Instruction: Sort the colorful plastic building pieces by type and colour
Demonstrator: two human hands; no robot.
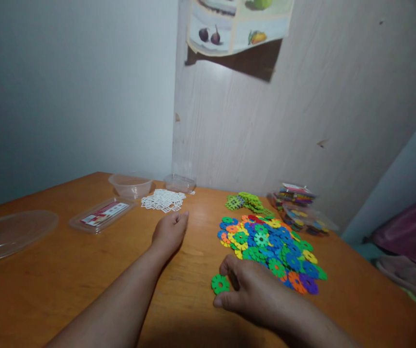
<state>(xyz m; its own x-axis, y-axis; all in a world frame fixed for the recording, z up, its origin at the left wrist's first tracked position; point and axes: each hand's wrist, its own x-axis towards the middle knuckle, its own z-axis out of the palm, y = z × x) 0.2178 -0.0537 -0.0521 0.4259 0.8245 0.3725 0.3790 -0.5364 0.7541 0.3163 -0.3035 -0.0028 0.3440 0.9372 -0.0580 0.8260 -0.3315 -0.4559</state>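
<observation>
My right hand (253, 287) has its thumb and index finger curved around the edges of a green notched plastic disc (220, 284), left of the pile. Its other fingers are partly hidden. Close behind and to the right lies a heap of colourful snowflake-shaped linking discs (271, 244), in blue, green, yellow, orange, red and purple. My left hand (169, 233) is closed over the table, thumb on top; whatever its fingers may hold is hidden. Just beyond it spreads a pile of small white square frame pieces (163, 200).
On the wooden table (95, 275) stand a clear bowl (130, 186) and a clear tub (179, 182). A labelled lid (102, 215) and round lid (15, 234) lie left. Green lattice pieces (246, 202) and filled containers (295, 195) sit at the back right.
</observation>
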